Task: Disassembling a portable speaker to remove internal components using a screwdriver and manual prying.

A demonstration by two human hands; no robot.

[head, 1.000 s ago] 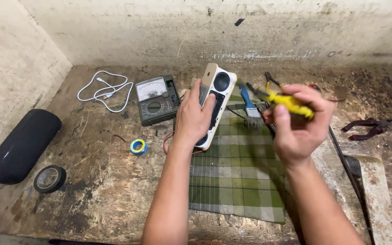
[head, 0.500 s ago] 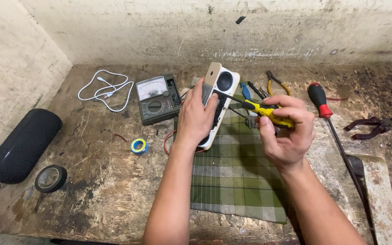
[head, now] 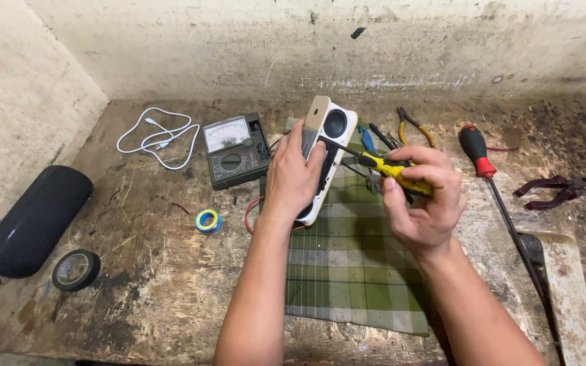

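Fingers of your left hand (head: 294, 177) clamp the white speaker (head: 325, 146) upright; your right hand (head: 420, 203) grips the yellow screwdriver (head: 395, 171), tip at its face. Casing looks closed, so opening remains.

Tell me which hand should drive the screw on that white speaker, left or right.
Right, probably. The right hand holds the yellow-handled screwdriver, whose tip meets the white speaker. The left hand is wrapped around the speaker, propping it above the green plaid cloth.
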